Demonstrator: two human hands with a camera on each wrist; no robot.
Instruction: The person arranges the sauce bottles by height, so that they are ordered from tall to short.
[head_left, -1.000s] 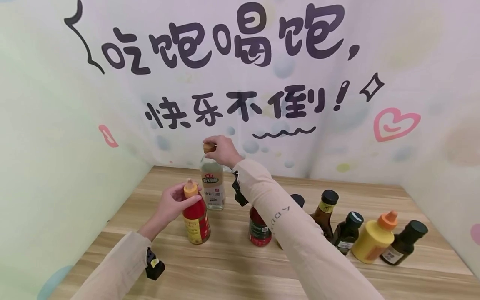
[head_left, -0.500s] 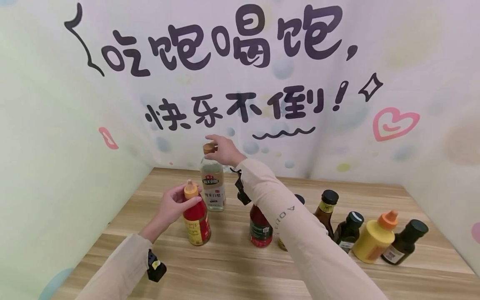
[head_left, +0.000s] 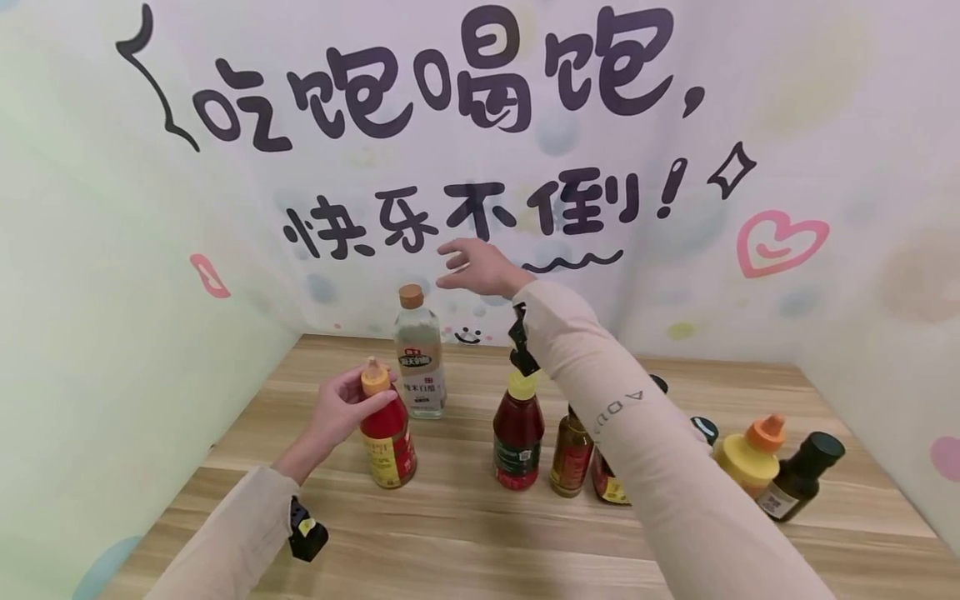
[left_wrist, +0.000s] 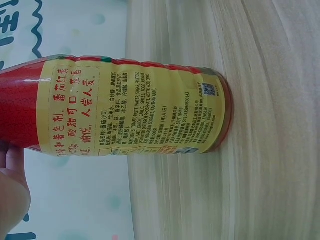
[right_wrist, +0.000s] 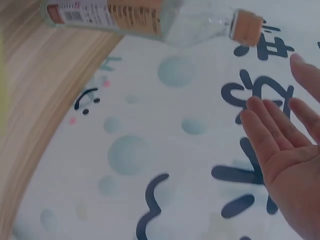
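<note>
Currently the red sauce bottle (head_left: 388, 450) stands upright on the desk (head_left: 405, 546), its upper part in the curled grip of the left hand (head_left: 339, 413). Just behind stands a clear bottle (head_left: 422, 367); the right hand (head_left: 480, 267) hangs near its brown cap (head_left: 411, 297), grip wide. Farther right stand more bottles (head_left: 517, 442).

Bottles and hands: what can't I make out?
Head: bottle below the white-marked cap, mostly behind right sleeve.
Head: some fingers of the left hand, behind the red bottle.
Left wrist: that bottle's top, cut off by left edge.
Right wrist: label text of the clear bottle, blurred.
</note>
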